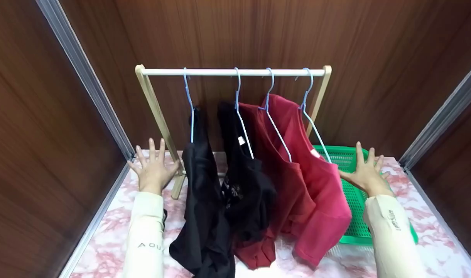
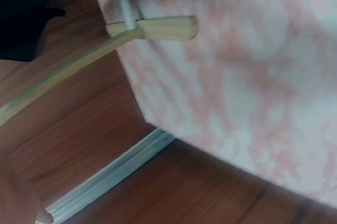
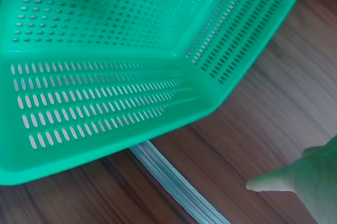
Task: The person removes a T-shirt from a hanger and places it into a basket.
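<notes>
My left hand (image 1: 153, 172) is held out with its fingers spread, empty, by the left leg of a clothes rack (image 1: 158, 106). On the other side my right hand (image 1: 366, 175) is spread in the same way, over a green plastic basket (image 1: 360, 216) and close beside the pink garment. From the rack's white rail hang, left to right, a black garment (image 1: 202, 185), a black top (image 1: 243, 173) with a white label, a dark red top (image 1: 285, 185) and a pinkish-red top (image 1: 328, 197), each on a light blue hanger (image 1: 316, 131).
The rack stands on a pink-and-white marbled tabletop (image 1: 112, 224). Brown wood-grain panels (image 1: 227, 34) enclose the back and both sides, with metal strips (image 1: 92, 77) along the corners. The basket stands at the right, partly behind the pinkish-red top.
</notes>
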`<state>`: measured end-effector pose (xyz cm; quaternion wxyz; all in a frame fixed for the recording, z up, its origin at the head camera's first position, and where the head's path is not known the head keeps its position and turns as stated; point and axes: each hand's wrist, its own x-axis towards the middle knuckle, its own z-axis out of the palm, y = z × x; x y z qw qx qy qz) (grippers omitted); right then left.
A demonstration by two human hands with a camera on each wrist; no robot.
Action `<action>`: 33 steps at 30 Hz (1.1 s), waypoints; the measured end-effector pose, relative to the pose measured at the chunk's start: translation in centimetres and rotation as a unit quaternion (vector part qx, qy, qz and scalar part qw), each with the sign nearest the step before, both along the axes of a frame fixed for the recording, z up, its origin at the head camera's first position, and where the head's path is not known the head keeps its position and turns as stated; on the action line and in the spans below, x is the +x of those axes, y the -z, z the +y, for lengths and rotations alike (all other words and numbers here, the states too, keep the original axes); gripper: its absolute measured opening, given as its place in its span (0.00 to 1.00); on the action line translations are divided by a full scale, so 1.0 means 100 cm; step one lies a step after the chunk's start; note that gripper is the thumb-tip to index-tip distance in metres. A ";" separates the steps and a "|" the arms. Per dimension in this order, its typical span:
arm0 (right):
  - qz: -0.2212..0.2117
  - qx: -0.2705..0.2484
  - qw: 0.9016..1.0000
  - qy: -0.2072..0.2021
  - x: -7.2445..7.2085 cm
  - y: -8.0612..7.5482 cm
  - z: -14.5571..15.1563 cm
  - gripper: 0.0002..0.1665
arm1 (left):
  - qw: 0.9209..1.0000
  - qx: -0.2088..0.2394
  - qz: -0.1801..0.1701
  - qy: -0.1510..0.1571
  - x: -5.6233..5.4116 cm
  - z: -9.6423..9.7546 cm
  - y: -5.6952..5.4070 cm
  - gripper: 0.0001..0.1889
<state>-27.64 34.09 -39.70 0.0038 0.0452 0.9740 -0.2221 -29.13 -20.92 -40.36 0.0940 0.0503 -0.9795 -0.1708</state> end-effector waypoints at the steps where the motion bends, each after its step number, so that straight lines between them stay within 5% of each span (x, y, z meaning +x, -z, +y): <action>1: -0.003 0.001 1.000 -0.005 0.000 -0.002 0.000 0.69 | 1.000 -0.003 0.017 0.004 0.000 0.000 -0.004 0.42; 5: -0.015 -0.005 1.000 -0.026 -0.002 -0.010 0.002 0.65 | 0.989 -0.014 0.140 0.034 -0.001 0.002 -0.023 0.35; 10: 0.010 -0.006 0.998 -0.066 -0.006 -0.025 -0.001 0.48 | 0.943 0.033 0.326 0.064 -0.001 0.021 -0.056 0.19; 17: 0.069 -0.054 0.995 -0.053 -0.014 -0.047 -0.023 0.31 | 0.886 0.191 0.416 0.074 0.006 0.080 -0.121 0.18; 21: 0.088 -0.105 0.990 -0.031 -0.018 -0.054 -0.039 0.27 | 0.876 0.249 0.397 0.117 0.022 0.133 -0.139 0.17; 28: 0.112 -0.164 0.980 -0.009 -0.025 -0.054 -0.062 0.25 | 0.895 0.322 0.231 0.203 0.064 0.213 -0.153 0.16; 33: 0.133 -0.184 0.974 0.016 -0.032 -0.050 -0.076 0.26 | 0.892 0.363 0.137 0.231 0.080 0.250 -0.146 0.15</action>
